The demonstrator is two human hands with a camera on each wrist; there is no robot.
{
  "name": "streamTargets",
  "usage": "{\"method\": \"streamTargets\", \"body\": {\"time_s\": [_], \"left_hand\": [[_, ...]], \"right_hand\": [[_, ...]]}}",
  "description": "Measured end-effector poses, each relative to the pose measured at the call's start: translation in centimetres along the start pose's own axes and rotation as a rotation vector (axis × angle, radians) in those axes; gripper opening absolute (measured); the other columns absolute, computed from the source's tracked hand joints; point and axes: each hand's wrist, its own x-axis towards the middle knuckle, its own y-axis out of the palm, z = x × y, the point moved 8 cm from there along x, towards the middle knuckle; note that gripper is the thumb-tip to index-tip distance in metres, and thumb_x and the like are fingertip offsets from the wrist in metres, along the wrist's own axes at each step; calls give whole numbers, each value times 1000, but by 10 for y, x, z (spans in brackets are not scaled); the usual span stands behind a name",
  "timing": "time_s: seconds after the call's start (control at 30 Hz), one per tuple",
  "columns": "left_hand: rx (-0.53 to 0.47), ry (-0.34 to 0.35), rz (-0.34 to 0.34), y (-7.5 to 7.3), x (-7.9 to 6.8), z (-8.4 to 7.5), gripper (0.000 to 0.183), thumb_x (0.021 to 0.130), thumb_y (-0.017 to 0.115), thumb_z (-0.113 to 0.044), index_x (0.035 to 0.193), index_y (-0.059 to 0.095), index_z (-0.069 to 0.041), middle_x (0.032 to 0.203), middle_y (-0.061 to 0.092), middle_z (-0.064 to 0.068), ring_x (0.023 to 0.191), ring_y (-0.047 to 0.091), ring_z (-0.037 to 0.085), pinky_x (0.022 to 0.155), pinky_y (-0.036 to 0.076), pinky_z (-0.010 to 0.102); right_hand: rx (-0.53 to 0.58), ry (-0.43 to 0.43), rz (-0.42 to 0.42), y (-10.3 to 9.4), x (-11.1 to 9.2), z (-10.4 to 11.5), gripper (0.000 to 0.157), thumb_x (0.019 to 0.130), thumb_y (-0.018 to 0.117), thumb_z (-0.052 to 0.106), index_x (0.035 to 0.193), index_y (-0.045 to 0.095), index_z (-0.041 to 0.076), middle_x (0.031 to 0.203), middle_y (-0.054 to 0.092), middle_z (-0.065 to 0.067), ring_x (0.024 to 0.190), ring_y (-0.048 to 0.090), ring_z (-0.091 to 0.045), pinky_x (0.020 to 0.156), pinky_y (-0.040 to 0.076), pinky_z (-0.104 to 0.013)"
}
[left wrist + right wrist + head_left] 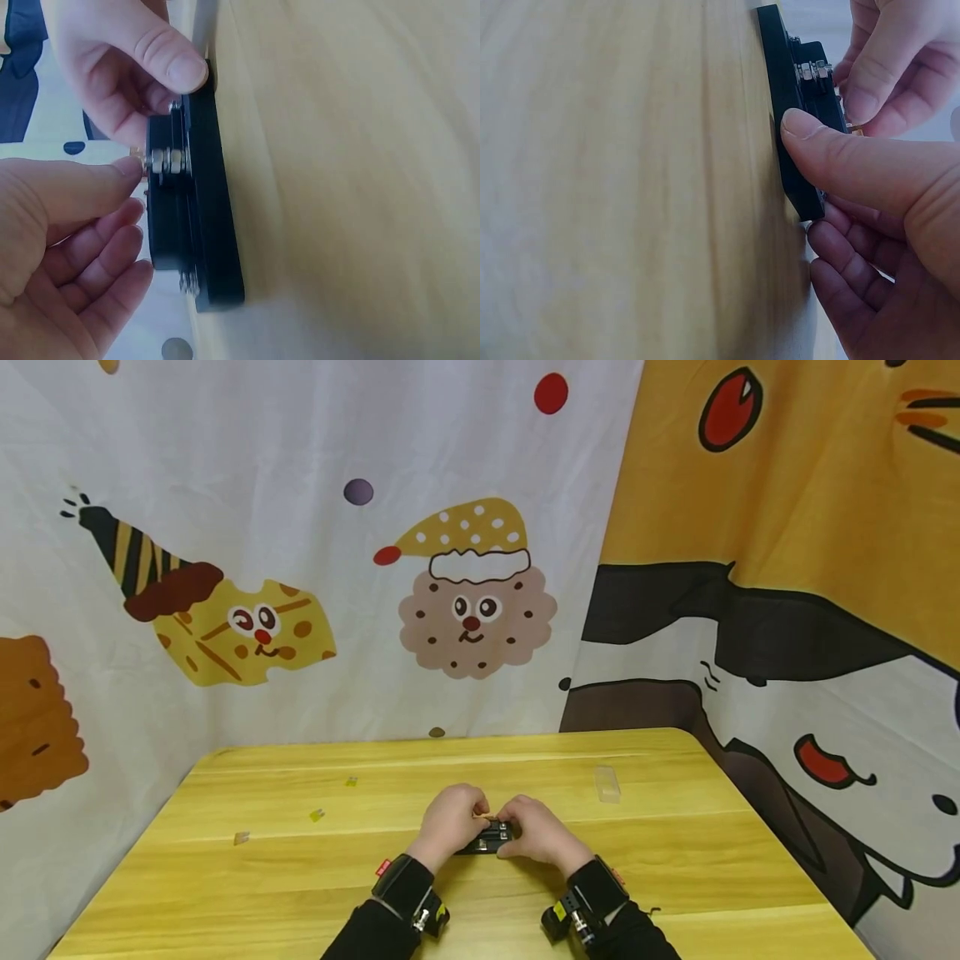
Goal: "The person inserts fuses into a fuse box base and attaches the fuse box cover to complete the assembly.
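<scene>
A black fuse block (483, 842) with silver bolts and nuts stands low on the wooden table between both hands. My right hand (542, 831) grips its right end, the thumb on the near side in the right wrist view. At its top, my left hand (452, 822) pinches a small orange blade fuse (856, 130) between thumb and forefinger. Most of that fuse is hidden by the fingers, so I cannot tell how deep it sits in the block. The left hand's other fingers are loosely bent beside the block (210, 202).
Left on the table (262, 893) lie two small yellow blade fuses (317, 815) and a brownish one (242, 837). A clear plastic cover (607, 784) lies at the back right. A small dark thing (654, 910) shows by the right sleeve. A printed curtain (300, 710) hangs behind.
</scene>
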Motion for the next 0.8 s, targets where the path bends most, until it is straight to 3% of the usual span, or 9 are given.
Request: {"method": "streamTargets", "body": {"time_s": [0.37, 0.6, 0.8], "left_hand": [[9, -12, -71, -34, -20, 32, 15, 74, 82, -6, 76, 67, -7, 73, 60, 0, 66, 54, 14, 61, 46, 33], [7, -148, -66, -49, -33, 69, 11, 80, 80, -7, 80, 69, -8, 77, 63, 0, 70, 57, 15, 66, 48, 35], [-13, -216, -101, -68, -49, 94, 9, 81, 80, -8, 85, 72, -7, 78, 65, 0, 70, 59, 16, 67, 49, 36]], "right_hand": [[-12, 28, -8, 0, -1, -1, 44, 69, 91, 20, 103, 68, 6, 102, 60, -2, 98, 57, -24, 92, 46, -46], [-13, 43, -10, -1, -2, -2, 44, 70, 91, 21, 104, 68, 7, 103, 59, -1, 98, 57, -23, 92, 46, -46], [-6, 30, -8, 0, 0, -1, 44, 70, 91, 20, 104, 68, 6, 103, 59, -1, 97, 57, -23, 92, 46, -46]]}}
